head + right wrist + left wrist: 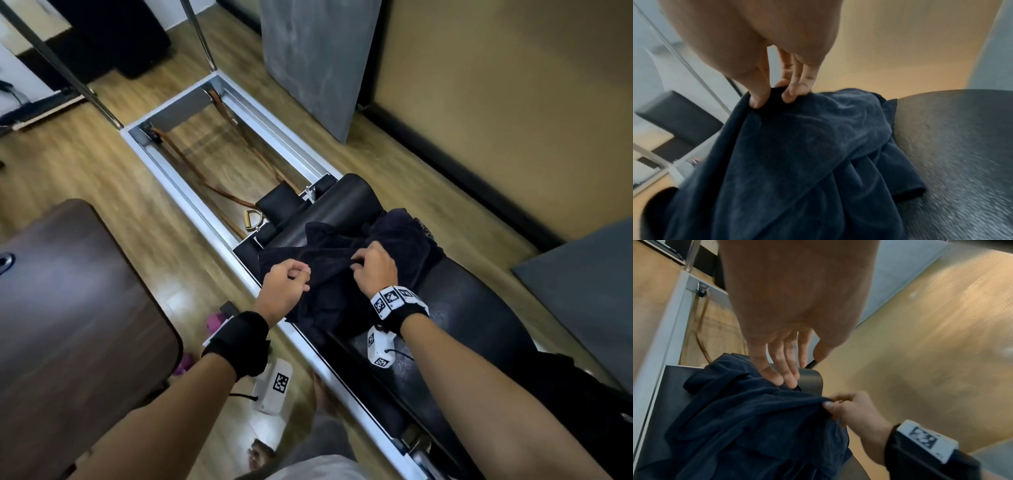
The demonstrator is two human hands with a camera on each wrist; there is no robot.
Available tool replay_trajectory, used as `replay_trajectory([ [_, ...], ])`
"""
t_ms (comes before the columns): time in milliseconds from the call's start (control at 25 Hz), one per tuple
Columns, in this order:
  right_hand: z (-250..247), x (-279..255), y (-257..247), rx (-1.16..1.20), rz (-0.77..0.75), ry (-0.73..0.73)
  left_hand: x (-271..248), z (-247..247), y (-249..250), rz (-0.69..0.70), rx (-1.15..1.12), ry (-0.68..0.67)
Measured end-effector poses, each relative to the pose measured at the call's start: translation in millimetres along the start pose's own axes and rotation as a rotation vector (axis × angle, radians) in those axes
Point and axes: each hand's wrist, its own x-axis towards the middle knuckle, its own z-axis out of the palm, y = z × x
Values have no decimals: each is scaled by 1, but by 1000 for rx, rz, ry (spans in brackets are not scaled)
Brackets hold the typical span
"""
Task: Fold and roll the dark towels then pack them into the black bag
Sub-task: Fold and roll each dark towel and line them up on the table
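A crumpled heap of dark navy towels [325,246] lies on the black padded carriage [472,308] of an exercise bench. My right hand [356,263] pinches a raised fold of towel between thumb and fingers; the right wrist view shows this grip [770,99] lifting the towel [797,146] off the pad. My left hand [303,274] hovers at the heap's left edge, holding nothing. In the left wrist view its fingers [785,378] reach down nearly straight, tips at the towel [756,418], close to my right hand [830,402]. I see no black bag that I can be sure of.
The carriage sits in a long silver frame [191,192] holding brown straps and a brass handle [251,219]. A dark wooden table [68,308] stands to the left. Grey mats lean at the back [315,61] and lie at the right [582,291]. A pink item [214,320] lies on the wood floor.
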Motion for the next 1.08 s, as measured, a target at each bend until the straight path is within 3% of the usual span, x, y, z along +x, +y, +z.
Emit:
replay_trajectory([
  [120,-27,-2,-3,171,-163,163,-5,0,-4,-17,2,9],
  [320,-88,-15,-21,420,-269,239,-25,0,5,-1,0,17],
  [560,-158,-67,-74,621,-457,275,-75,-9,31,141,76,-123],
  [720,-197,-128,-124,779,-611,294,-113,-18,43,128,-20,-154],
  [800,-206,-157,-142,860,-649,248,-132,-29,49,29,-162,-150],
  [880,-206,-190,-158,901,-674,182,-154,-46,45,-14,-362,-111],
  [960,-200,-222,-166,922,-676,121,-179,-66,40,118,-526,2],
  [1080,-182,-265,-169,845,-612,45,-225,-108,41,343,-583,217],
])
